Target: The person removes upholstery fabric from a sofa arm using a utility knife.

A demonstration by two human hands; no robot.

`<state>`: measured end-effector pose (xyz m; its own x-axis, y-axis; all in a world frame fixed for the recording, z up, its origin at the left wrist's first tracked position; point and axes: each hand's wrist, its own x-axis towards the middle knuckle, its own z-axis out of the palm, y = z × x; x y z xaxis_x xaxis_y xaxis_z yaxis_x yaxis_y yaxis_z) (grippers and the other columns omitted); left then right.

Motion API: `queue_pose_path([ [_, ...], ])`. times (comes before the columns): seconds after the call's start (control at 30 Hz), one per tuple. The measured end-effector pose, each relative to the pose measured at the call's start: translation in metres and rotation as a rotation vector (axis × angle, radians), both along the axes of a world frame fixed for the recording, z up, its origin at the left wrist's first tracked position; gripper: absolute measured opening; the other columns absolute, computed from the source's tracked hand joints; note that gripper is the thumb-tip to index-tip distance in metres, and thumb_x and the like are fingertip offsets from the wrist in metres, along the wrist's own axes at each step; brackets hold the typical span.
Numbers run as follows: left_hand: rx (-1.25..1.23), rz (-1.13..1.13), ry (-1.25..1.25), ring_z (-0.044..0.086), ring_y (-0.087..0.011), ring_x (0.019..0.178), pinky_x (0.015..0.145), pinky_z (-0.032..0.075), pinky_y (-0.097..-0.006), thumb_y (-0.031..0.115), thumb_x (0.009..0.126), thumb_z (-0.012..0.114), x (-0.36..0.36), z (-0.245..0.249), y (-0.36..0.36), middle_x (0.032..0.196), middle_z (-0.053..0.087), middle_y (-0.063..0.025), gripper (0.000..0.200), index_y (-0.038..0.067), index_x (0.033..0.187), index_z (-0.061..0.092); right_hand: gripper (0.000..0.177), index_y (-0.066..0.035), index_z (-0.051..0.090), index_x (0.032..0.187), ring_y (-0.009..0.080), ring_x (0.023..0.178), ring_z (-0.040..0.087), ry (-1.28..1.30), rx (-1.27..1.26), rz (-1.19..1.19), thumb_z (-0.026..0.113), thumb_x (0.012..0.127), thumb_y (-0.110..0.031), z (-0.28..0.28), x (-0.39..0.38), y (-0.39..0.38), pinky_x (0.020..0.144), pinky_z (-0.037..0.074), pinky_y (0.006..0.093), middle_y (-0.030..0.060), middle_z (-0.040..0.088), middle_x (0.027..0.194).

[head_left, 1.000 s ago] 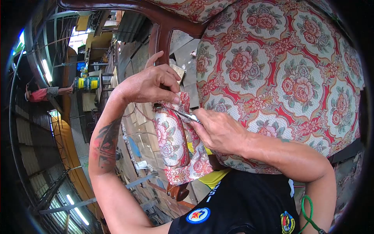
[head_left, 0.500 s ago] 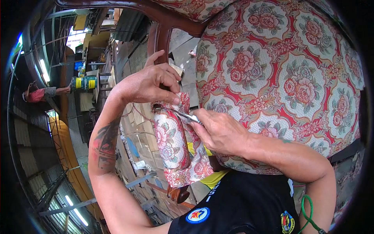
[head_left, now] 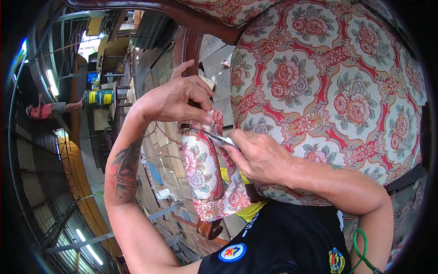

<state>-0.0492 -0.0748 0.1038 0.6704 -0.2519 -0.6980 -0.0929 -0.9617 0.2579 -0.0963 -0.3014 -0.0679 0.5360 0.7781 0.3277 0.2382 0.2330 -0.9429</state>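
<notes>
My left hand [head_left: 178,101] pinches the upper flap of floral fabric [head_left: 216,119] between thumb and fingers, at the far end of the chair's armrest. In my right hand [head_left: 264,156] is a pair of slim metal scissors [head_left: 221,139], blades pointing left to the fabric edge just below my left thumb. The handles are hidden inside my fist. The padded armrest [head_left: 200,166] wears the same red-and-cream rose cloth, with a loose fabric edge [head_left: 235,199] hanging at its near end.
The broad floral seat [head_left: 315,91] fills the right side. A dark wooden chair frame [head_left: 191,41] rises beyond my left hand, and a carved wooden arm end [head_left: 210,229] is close to my body. Another person [head_left: 42,111] is far off at left.
Both hands stay at the same spot on the armrest, with the scissors shifting only slightly. The distant person's arm has moved.
</notes>
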Motion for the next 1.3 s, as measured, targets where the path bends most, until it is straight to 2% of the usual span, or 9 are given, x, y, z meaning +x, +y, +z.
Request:
queue_pose_path([
  [0.1, 0.004, -0.002, 0.003, 0.066, -0.0160, 0.123, 0.132, 0.002, -0.0575, 0.035, 0.082, 0.088, 0.000, 0.000, 0.000, 0.094, 0.079, 0.0061, 0.018, 0.018, 0.089, 0.086, 0.024, 0.002, 0.051, 0.104, 0.0489, 0.072, 0.070, -0.018, -0.002, 0.004, 0.060, 0.106, -0.019, 0.001, 0.000, -0.001, 0.061, 0.056, 0.0552, 0.0267, 0.065, 0.074],
  [0.17, 0.007, -0.002, 0.010, 0.066, -0.0160, 0.123, 0.132, 0.002, -0.0575, 0.035, 0.082, 0.088, 0.001, 0.000, 0.000, 0.094, 0.079, 0.0061, 0.018, 0.018, 0.089, 0.086, 0.024, 0.002, 0.055, 0.119, 0.0457, 0.078, 0.070, -0.001, -0.092, 0.049, 0.066, 0.103, -0.012, 0.003, 0.000, -0.003, 0.066, 0.055, 0.0538, 0.0251, 0.067, 0.084],
  [0.3, 0.009, -0.008, 0.011, 0.066, -0.0162, 0.124, 0.132, 0.002, -0.0582, 0.036, 0.083, 0.088, 0.000, 0.001, 0.000, 0.095, 0.079, 0.0068, 0.019, 0.019, 0.091, 0.086, 0.027, 0.003, 0.053, 0.121, 0.0463, 0.077, 0.069, -0.057, -0.084, 0.024, 0.065, 0.103, -0.013, 0.003, -0.001, -0.002, 0.065, 0.056, 0.0534, 0.0247, 0.067, 0.084],
  [0.57, 0.007, -0.058, -0.020, 0.066, -0.0158, 0.121, 0.131, 0.005, -0.0571, 0.034, 0.084, 0.088, -0.001, 0.000, 0.001, 0.095, 0.079, 0.0063, 0.020, 0.017, 0.094, 0.085, 0.019, 0.002, 0.047, 0.106, 0.0480, 0.072, 0.070, -0.231, -0.293, 0.084, 0.060, 0.102, -0.012, 0.026, 0.012, -0.007, 0.061, 0.057, 0.0559, 0.0274, 0.067, 0.080],
  [0.67, 0.011, 0.004, 0.029, 0.067, -0.0154, 0.113, 0.128, 0.012, -0.0531, 0.033, 0.085, 0.087, -0.003, 0.002, 0.000, 0.093, 0.076, 0.0043, 0.021, 0.014, 0.093, 0.084, 0.018, 0.002, 0.046, 0.103, 0.0488, 0.070, 0.070, -0.222, -0.309, 0.101, 0.059, 0.101, -0.010, 0.028, 0.016, -0.006, 0.060, 0.055, 0.0565, 0.0270, 0.066, 0.075],
  [0.73, -0.032, -0.020, -0.034, 0.067, -0.0205, 0.103, 0.124, 0.022, -0.0473, 0.038, 0.088, 0.083, -0.006, 0.000, 0.002, 0.090, 0.073, -0.0028, 0.027, 0.011, 0.092, 0.083, 0.018, 0.002, 0.046, 0.103, 0.0491, 0.069, 0.069, -0.209, -0.292, 0.097, 0.059, 0.101, -0.009, 0.026, 0.014, -0.005, 0.060, 0.055, 0.0566, 0.0268, 0.066, 0.073],
  [0.87, -0.023, -0.020, -0.009, 0.064, -0.0164, 0.105, 0.121, 0.021, -0.0447, 0.034, 0.086, 0.085, -0.005, 0.000, 0.004, 0.095, 0.071, 0.0010, 0.025, 0.010, 0.091, 0.081, 0.018, 0.002, 0.046, 0.102, 0.0501, 0.069, 0.068, -0.184, -0.279, 0.082, 0.059, 0.101, -0.009, 0.024, 0.009, -0.004, 0.060, 0.053, 0.0571, 0.0268, 0.064, 0.070],
  [1.17, 0.012, -0.041, 0.020, 0.063, -0.0195, 0.108, 0.121, 0.022, -0.0452, 0.034, 0.089, 0.082, -0.006, -0.001, 0.002, 0.097, 0.071, -0.0022, 0.026, 0.009, 0.096, 0.081, 0.019, 0.003, 0.045, 0.103, 0.0515, 0.068, 0.066, -0.127, -0.333, 0.138, 0.059, 0.103, -0.011, 0.022, 0.005, -0.009, 0.060, 0.051, 0.0592, 0.0279, 0.063, 0.068],
  [1.3, -0.032, -0.033, -0.030, 0.069, -0.0244, 0.103, 0.126, 0.022, -0.0477, 0.031, 0.090, 0.080, -0.006, 0.000, -0.003, 0.092, 0.075, -0.0071, 0.027, 0.005, 0.095, 0.080, 0.020, 0.003, 0.045, 0.103, 0.0517, 0.066, 0.065, -0.099, -0.327, 0.139, 0.058, 0.104, -0.012, 0.023, 0.006, -0.013, 0.059, 0.050, 0.0595, 0.0276, 0.062, 0.068],
])
